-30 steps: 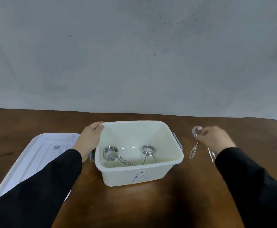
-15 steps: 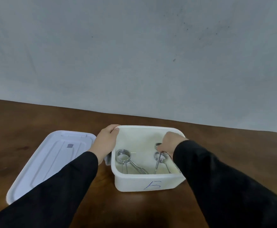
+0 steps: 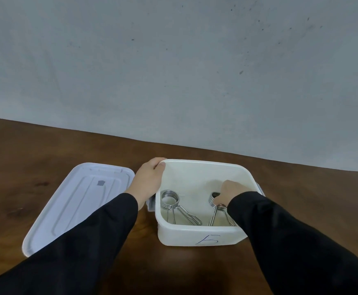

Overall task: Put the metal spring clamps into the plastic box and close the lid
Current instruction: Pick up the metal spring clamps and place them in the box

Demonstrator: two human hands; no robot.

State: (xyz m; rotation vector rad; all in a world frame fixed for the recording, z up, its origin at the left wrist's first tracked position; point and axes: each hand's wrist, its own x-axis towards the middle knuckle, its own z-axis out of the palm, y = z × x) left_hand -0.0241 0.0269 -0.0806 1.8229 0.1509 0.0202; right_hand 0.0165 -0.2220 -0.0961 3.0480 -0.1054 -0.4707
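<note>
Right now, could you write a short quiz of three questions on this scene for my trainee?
1. True or false: the lid is on the box.
2. Which hand grips the box rim? A) left B) right
3. Fill in: the right hand is ___ the box, at a clamp.

Key: 1. False, it lies on the table beside the box. 2. A, the left hand. 3. Inside.

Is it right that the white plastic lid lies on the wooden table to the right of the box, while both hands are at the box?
No. The head view shows the white plastic lid lying left of the white plastic box. The left hand holds its rim; the right hand is inside it.
</note>
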